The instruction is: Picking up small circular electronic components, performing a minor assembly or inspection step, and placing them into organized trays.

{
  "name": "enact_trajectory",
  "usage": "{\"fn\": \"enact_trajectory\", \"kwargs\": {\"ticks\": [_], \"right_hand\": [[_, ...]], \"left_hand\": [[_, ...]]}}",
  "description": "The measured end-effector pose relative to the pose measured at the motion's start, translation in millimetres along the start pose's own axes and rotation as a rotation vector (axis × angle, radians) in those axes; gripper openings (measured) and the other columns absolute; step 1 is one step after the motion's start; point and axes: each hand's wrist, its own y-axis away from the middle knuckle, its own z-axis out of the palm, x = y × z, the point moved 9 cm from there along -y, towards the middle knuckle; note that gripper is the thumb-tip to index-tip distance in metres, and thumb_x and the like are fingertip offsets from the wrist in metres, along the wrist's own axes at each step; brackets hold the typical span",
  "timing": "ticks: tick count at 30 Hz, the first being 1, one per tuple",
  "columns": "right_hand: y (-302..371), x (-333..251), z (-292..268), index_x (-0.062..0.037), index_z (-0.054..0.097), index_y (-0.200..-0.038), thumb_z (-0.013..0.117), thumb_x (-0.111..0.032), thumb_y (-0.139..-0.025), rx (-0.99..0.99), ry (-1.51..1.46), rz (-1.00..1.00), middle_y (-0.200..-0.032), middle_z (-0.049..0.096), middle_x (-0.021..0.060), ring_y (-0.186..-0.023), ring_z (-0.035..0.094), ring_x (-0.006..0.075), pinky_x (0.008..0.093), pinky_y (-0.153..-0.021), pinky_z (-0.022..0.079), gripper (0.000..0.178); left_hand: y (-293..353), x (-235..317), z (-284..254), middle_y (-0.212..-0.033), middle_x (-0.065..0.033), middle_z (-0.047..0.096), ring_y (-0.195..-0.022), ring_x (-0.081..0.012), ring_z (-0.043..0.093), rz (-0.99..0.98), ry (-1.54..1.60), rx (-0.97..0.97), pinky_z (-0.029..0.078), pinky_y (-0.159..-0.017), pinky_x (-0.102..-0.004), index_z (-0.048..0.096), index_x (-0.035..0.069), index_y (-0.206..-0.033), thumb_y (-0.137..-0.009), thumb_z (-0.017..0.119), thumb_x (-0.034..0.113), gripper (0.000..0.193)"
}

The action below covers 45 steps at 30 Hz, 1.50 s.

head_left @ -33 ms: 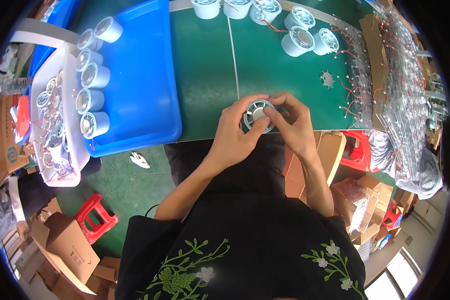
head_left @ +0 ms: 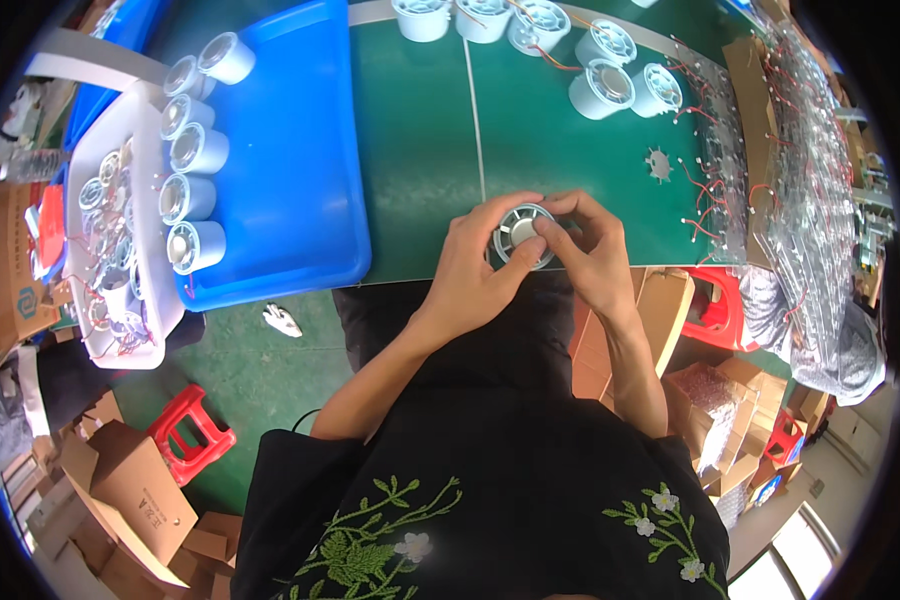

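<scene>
Between both hands, over the near edge of the green table, is a round white housing (head_left: 521,230) with a spoked rim and a pale disc in its centre. My left hand (head_left: 473,262) curves round its left side, the thumb pressing at the lower rim. My right hand (head_left: 592,255) grips the right side, with its thumb on the disc. My fingers hide the housing's far edge and underside. Similar white cups (head_left: 602,88) stand at the table's far right, some with red wires. A small toothed metal plate (head_left: 659,165) lies right of my hands.
Left on the table is a blue tray (head_left: 300,120) with several white cups (head_left: 198,148) along its left side. Beyond it sits a white bin (head_left: 155,335) of wired parts. Clear plastic strips with red wires (head_left: 715,150) line the right. Red stools (head_left: 185,435) and cardboard boxes (head_left: 130,495) stand below.
The table and its things sit slightly farther right and lower in the picture. Both hands keep the same grip on the white housing.
</scene>
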Motion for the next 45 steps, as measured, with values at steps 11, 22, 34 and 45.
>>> {"fn": "enact_trajectory", "kwargs": {"ticks": [11, 22, 34, 45], "right_hand": [[-1, 15, -1, 0.0024, 0.060, -0.101, 0.060, -0.003, -0.090, 0.149, -0.091, -0.118, -0.095, 0.060, 0.0056, -0.077, 0.052, 0.0073, 0.0217, -0.058, 0.042, 0.012], [9, -7, 8, 0.0009, 0.063, -0.088, 0.060, 0.002, -0.086, 0.264, 0.345, -0.431, -0.081, 0.061, 0.0044, -0.050, 0.042, 0.0057, 0.0212, -0.047, 0.032, 0.004], [12, -13, 9, 0.0007, 0.063, -0.086, 0.062, 0.006, -0.081, 0.247, 0.375, -0.517, -0.081, 0.062, 0.0080, -0.050, 0.045, 0.0118, 0.0237, -0.046, 0.033, 0.007], [39, -18, -15, 0.0003, 0.063, -0.088, 0.063, 0.010, -0.077, 0.235, 0.275, -0.475, -0.082, 0.063, 0.0097, -0.063, 0.058, 0.0191, 0.0285, -0.054, 0.045, 0.014]], "left_hand": [[4, 37, -75, -0.117, -0.0145, 0.059, -0.107, -0.0282, 0.059, 0.156, -0.300, 0.211, 0.047, -0.090, -0.0376, 0.057, 0.004, -0.118, -0.069, 0.081, 0.015, 0.056], [-43, 18, -252, -0.117, -0.0248, 0.056, -0.107, -0.0404, 0.057, 0.121, -0.943, 0.578, 0.047, -0.089, -0.0447, 0.048, -0.001, -0.124, -0.079, 0.070, 0.007, 0.050], [-53, 19, -271, -0.127, -0.0263, 0.049, -0.116, -0.0430, 0.050, 0.191, -1.059, 0.629, 0.042, -0.097, -0.0457, 0.042, 0.000, -0.131, -0.083, 0.063, 0.004, 0.053], [-149, 129, -96, -0.134, -0.0284, 0.039, -0.129, -0.0460, 0.033, 0.683, -1.178, 0.391, 0.028, -0.108, -0.0540, 0.039, -0.002, -0.133, -0.081, 0.060, 0.002, 0.057]]}}
